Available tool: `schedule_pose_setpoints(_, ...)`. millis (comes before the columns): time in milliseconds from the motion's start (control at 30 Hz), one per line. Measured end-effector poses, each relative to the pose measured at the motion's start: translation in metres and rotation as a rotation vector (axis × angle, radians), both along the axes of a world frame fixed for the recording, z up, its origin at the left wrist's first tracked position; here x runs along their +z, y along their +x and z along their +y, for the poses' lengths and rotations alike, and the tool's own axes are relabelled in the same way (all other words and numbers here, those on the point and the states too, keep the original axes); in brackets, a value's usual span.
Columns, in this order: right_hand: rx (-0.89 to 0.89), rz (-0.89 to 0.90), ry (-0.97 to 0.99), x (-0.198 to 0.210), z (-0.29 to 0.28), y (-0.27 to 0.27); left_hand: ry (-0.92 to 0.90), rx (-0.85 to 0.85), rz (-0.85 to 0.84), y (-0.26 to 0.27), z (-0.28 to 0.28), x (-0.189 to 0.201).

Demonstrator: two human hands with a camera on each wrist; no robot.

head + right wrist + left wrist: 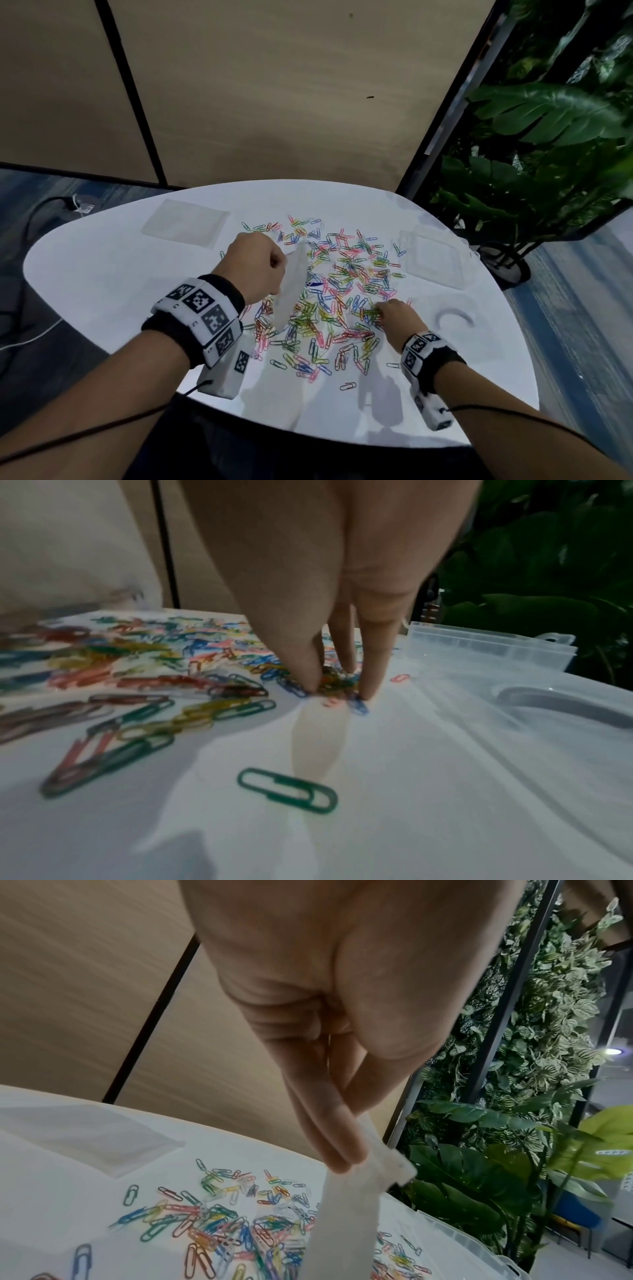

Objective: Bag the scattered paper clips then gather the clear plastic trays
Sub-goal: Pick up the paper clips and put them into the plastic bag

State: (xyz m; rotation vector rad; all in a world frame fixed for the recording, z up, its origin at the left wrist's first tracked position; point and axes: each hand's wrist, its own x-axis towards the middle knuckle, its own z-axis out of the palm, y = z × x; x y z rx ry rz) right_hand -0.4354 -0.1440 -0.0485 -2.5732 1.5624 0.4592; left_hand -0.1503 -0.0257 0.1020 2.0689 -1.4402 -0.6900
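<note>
Many coloured paper clips (335, 291) lie spread over the middle of the white table (102, 274). My left hand (277, 263) hangs above their left side and pinches the top edge of a translucent plastic bag (291, 291), which droops down to the clips. The left wrist view shows this pinch (346, 1164) on the bag (342, 1218). My right hand (376, 310) is down at the right edge of the pile. In the right wrist view its fingertips (369, 691) close around a small bunch of clips (337, 685). One clear tray (185, 222) lies at the far left, another (431, 257) at the far right.
A single green clip (287, 790) lies apart, near my right wrist. A curved clear ridge (455, 317) sits on the table right of my right hand. Large green plants (548, 137) stand beyond the table's right edge. A beige partition wall (274, 85) rises behind it.
</note>
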Motion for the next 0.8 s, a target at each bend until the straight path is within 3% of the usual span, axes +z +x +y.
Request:
schedule_pose_setpoints(100,-0.012,-0.007,-0.054,0.005,0.002,0.009,0.012,-0.01,-0.044,0.0,0.003,0.002)
schedule_pose_setpoints(200,-0.181,-0.126,-0.003,0.026,-0.004,0.011,0.018,-0.023,-0.063,-0.001,0.002,0.003)
schedule_pose_setpoints(367,-0.425,-0.742,0.17,0.088,-0.013,0.016,0.036,-0.054,-0.041,-0.001,-0.002,0.003)
schedule_pose_setpoints(467,-0.502,-1.26,0.535,0.134,0.006,0.04,0.04,-0.071,-0.063,-0.006,-0.003,0.006)
schedule_pose_setpoints(533,-0.476,-1.442,0.761,0.157,0.024,0.057,0.026,-0.075,-0.059,-0.01,-0.004,0.007)
schedule_pose_setpoints(667,-0.392,-1.449,0.895,0.159,0.052,0.089,-0.008,-0.094,-0.04,-0.014,-0.004,0.007)
schedule_pose_setpoints(800,-0.43,-1.391,0.738,0.134,0.06,0.109,-0.032,-0.113,-0.004,-0.022,-0.001,0.01)
